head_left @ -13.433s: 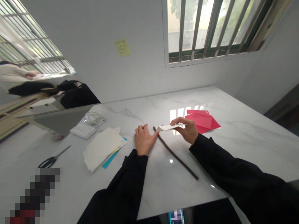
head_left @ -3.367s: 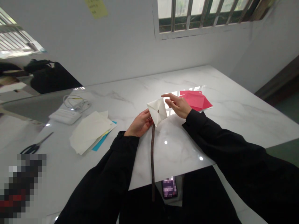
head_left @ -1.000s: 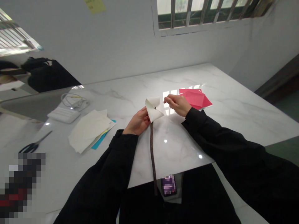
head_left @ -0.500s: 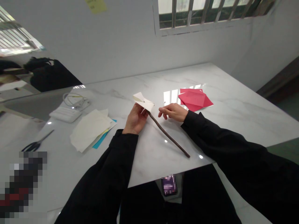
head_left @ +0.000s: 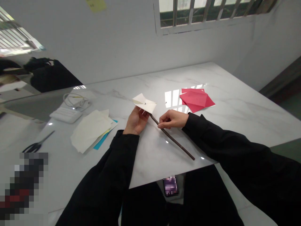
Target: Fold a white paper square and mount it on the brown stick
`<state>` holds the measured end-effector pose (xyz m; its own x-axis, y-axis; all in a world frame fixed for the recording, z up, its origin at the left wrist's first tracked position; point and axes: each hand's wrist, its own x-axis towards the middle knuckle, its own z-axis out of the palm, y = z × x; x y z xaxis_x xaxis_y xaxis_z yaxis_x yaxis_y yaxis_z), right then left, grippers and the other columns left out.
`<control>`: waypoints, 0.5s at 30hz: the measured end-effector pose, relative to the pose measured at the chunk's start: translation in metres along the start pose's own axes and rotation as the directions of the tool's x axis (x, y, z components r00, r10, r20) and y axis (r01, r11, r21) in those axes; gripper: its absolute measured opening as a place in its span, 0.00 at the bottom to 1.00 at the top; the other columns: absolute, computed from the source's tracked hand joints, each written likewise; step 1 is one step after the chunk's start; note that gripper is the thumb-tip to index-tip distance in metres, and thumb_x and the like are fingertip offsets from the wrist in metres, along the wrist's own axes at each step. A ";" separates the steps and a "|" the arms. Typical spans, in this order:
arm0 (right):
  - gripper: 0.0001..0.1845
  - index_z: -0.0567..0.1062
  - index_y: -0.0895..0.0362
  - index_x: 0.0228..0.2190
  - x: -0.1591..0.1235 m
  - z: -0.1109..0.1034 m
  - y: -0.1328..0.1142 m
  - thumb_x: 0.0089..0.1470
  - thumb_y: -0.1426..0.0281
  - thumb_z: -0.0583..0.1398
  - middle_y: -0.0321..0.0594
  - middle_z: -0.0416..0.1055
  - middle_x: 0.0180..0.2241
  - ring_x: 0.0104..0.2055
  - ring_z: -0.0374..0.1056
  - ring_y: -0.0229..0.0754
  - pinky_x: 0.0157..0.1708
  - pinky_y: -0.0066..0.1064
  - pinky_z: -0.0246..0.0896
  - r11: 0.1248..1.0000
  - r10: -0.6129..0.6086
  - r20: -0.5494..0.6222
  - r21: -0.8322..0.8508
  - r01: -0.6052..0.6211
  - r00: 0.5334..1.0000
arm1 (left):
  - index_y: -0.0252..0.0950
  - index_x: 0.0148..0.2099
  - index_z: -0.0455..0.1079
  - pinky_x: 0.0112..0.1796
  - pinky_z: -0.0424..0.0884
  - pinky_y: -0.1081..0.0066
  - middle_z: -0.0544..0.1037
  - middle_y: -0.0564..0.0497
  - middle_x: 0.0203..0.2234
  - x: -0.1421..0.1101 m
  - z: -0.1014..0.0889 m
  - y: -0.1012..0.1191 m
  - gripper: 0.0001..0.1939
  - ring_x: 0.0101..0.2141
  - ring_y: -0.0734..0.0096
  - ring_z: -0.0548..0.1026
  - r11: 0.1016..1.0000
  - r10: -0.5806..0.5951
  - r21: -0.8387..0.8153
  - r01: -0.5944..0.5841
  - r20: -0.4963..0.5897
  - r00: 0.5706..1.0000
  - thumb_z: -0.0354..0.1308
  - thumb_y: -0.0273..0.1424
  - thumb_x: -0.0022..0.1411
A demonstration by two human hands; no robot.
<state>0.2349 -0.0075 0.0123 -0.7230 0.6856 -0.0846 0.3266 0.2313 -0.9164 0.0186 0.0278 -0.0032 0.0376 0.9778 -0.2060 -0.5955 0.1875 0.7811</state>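
A folded white paper piece (head_left: 145, 104) is pinned at its middle to the top end of a thin dark brown stick (head_left: 175, 142). The stick lies slanted over the white marble table (head_left: 230, 116), its lower end towards the near edge. My left hand (head_left: 136, 121) is closed on the stick's top end, just under the paper. My right hand (head_left: 171, 119) pinches the stick a little lower down, fingers curled round it.
A folded red paper (head_left: 197, 99) lies beyond my right hand. A stack of white, yellow and blue sheets (head_left: 92, 131) lies to the left, with scissors (head_left: 37, 143) further left, and a white box with a cable (head_left: 66, 113) behind. A tiny pin (head_left: 166, 102) rests near the red paper.
The stick with the paper was held upright before me; it has been tipped down onto the table. My right hand has left the paper's edge and closed on the stick.
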 end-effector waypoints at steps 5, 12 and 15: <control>0.23 0.77 0.59 0.29 0.000 0.002 0.001 0.60 0.50 0.65 0.32 0.68 0.21 0.23 0.59 0.33 0.26 0.28 0.50 1.000 -0.004 -0.002 0.010 0.004 1.000 | 0.37 0.44 0.78 0.43 0.76 0.73 0.83 0.51 0.37 0.000 -0.002 0.000 0.06 0.39 0.70 0.81 0.999 -0.016 0.030 0.016 0.019 1.000 0.66 0.27 0.64; 0.29 0.76 0.59 0.28 0.001 -0.002 0.005 0.57 0.43 0.66 0.31 0.64 0.21 0.24 0.56 0.33 0.27 0.29 0.47 0.996 -0.053 -0.068 -0.073 0.048 0.996 | 0.37 0.47 0.78 0.42 0.77 0.73 0.84 0.51 0.37 0.002 -0.004 -0.002 0.10 0.37 0.69 0.81 0.999 0.004 0.034 -0.004 0.005 1.000 0.67 0.26 0.62; 0.32 0.70 0.56 0.22 0.003 -0.005 0.001 0.55 0.41 0.66 0.28 0.55 0.19 0.23 0.50 0.33 0.26 0.30 0.43 0.992 -0.121 -0.216 -0.068 0.109 0.969 | 0.36 0.46 0.78 0.38 0.77 0.74 0.83 0.51 0.35 0.000 -0.003 -0.001 0.09 0.36 0.70 0.80 0.999 -0.015 0.037 0.016 -0.026 1.000 0.67 0.25 0.62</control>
<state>0.2360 -0.0018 0.0132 -0.6083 0.7855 0.1133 0.2865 0.3504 -0.8917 0.0171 0.0269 -0.0055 0.0260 0.9721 -0.2331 -0.5645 0.2067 0.7991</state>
